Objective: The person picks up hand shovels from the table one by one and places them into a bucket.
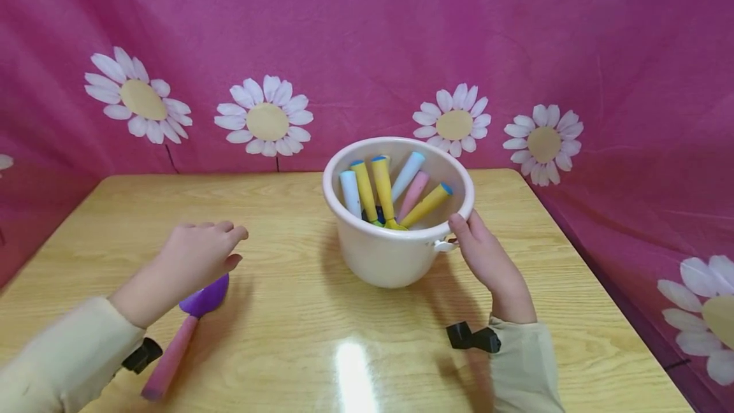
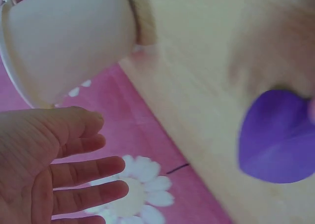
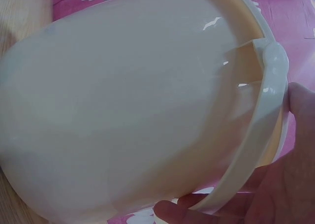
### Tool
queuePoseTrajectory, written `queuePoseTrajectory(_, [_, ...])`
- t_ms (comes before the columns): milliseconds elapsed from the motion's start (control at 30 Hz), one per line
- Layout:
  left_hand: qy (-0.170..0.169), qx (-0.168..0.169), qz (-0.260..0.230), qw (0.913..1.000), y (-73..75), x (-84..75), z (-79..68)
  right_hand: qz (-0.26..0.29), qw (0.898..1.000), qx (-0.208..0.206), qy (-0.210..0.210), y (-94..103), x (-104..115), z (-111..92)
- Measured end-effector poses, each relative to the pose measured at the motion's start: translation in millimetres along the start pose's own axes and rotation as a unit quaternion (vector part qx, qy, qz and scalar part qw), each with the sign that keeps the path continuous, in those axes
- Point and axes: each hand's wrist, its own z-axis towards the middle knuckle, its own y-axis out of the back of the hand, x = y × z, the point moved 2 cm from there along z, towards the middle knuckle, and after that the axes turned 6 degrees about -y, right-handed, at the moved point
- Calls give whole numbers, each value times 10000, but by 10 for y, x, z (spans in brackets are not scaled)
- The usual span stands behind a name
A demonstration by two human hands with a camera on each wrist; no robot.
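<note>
My right hand (image 1: 494, 266) grips the rim of a white bucket (image 1: 378, 257), thumb over the edge and fingers beneath; the right wrist view shows the bucket's white handle (image 3: 261, 130) against that hand. Several toy tools stand in the bucket, handles up: yellow ones (image 1: 383, 183) with blue ends, light blue ones (image 1: 408, 174) and a pink one (image 1: 414, 193). Their lower parts are mostly hidden. With fingers extended and nothing held, my left hand (image 1: 197, 250) is over a toy shovel with a purple blade (image 1: 205, 298) and pink handle (image 1: 171, 359), which lies on the table.
The wooden table (image 1: 287, 349) has a shiny light reflection near its front. A pink cloth (image 1: 355, 37) printed with white daisies hangs behind and at the sides. Each sleeve has a black mount (image 1: 473, 338) at the wrist.
</note>
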Motion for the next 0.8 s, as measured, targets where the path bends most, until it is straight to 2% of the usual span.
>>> queuePoseTrajectory(200, [375, 585, -270, 9972, -168, 5, -199, 9, 10000, 59, -37, 15, 13, -17])
queuePoseTrajectory(367, [638, 682, -629, 9936, -285, 21, -365, 48, 9999, 97, -19, 24, 26, -25])
queuePoseTrajectory(533, [813, 946, -927, 9879, -405, 49, -543, 82, 9999, 117, -16, 20, 24, -25])
queuePoseTrajectory(600, [885, 1118, -1059, 9841, -449, 62, -607, 77, 9999, 118, 0, 18, 25, -22])
queuePoseTrajectory(800, [1272, 1692, -1528, 9653, -523, 76, -766, 98, 9999, 133, 46, 4, 29, -5])
